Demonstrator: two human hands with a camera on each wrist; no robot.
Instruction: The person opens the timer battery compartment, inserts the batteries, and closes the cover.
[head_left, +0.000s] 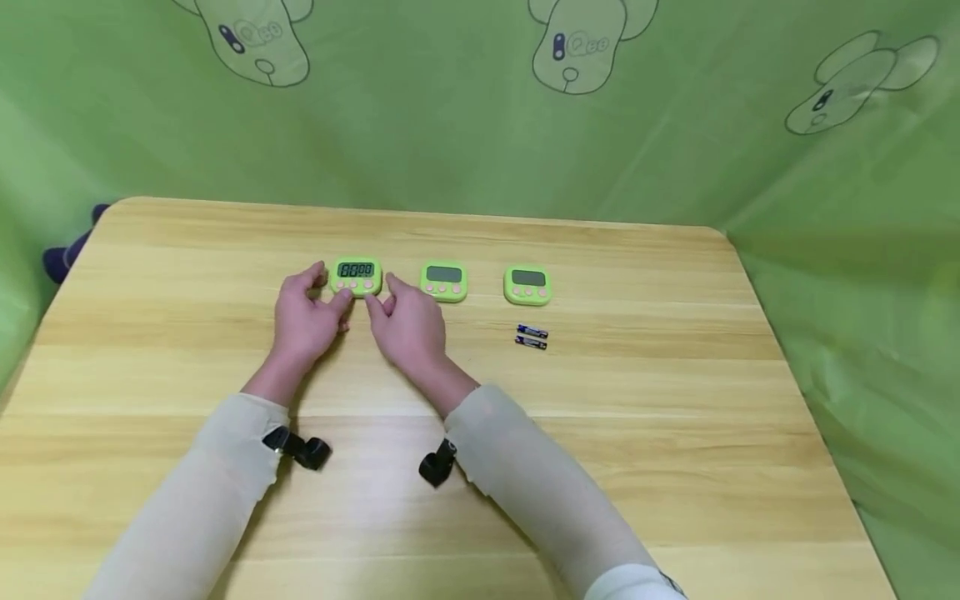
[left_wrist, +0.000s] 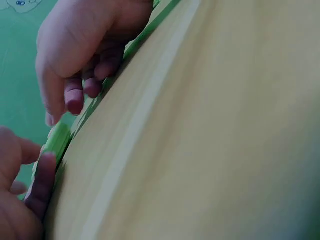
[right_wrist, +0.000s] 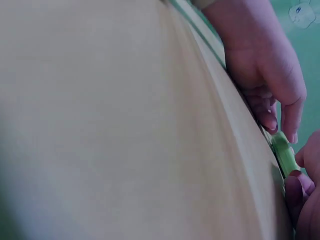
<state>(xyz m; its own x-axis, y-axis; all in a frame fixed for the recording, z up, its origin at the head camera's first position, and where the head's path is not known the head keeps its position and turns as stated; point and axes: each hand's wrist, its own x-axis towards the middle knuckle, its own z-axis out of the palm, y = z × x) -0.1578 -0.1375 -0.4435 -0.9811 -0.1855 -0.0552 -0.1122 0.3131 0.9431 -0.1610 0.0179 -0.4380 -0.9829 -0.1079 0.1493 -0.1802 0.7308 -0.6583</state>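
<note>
A green kitchen timer (head_left: 356,285) with pink buttons lies at the left of a row, its display showing zeros. My left hand (head_left: 306,319) holds this timer at its left side, the thumb along the near edge. At the opposite end, my right hand (head_left: 412,327) has thumb and index finger curled about the near right corner. Both wrist views show the green timer edge (left_wrist: 59,140) low over the wood between the two hands. Close to the right hand sits a second green timer (head_left: 444,290) with a blank display.
Farther right is a third green timer (head_left: 527,293), also blank. Two small dark batteries (head_left: 532,337) lie side by side nearer me. The wooden table (head_left: 637,400) meets a green printed curtain (head_left: 450,150) at the back and right.
</note>
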